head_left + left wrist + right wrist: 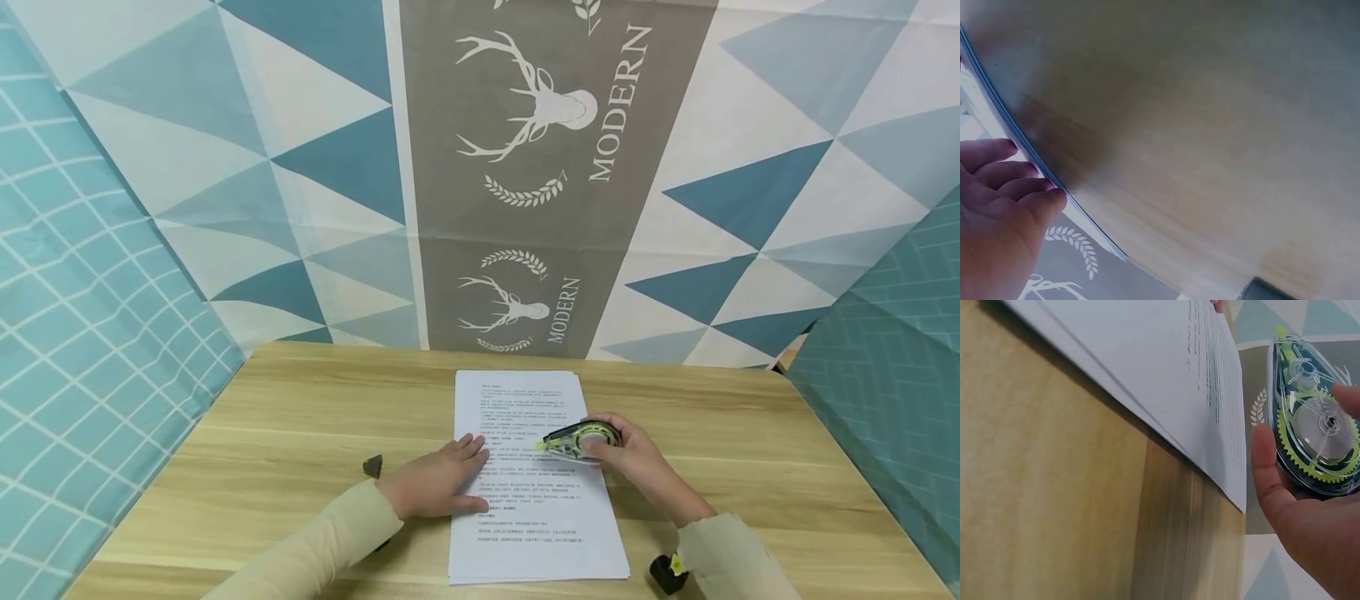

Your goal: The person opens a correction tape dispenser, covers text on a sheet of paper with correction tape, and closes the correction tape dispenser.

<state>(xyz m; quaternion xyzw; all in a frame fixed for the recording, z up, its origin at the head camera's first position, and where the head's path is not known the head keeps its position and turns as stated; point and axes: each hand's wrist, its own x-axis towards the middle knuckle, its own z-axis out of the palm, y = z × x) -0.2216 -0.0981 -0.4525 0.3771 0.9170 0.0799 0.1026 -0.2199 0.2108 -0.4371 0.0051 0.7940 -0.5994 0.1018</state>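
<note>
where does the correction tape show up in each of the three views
Head: the correction tape is right of centre, lower half, in the right hand.
Left wrist: not in it.
Right wrist: upper right, in that same hand.
Shared landmark: the printed paper stack, visible in all three.

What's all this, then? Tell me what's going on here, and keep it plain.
A person is working over printed paper lying on a wooden table. Their left hand rests on the paper's left edge. Their right hand holds a correction tape over the right side, its tip pointing in across the printed lines. In the right wrist view, the tape appears raised off the paper at this moment.
</note>
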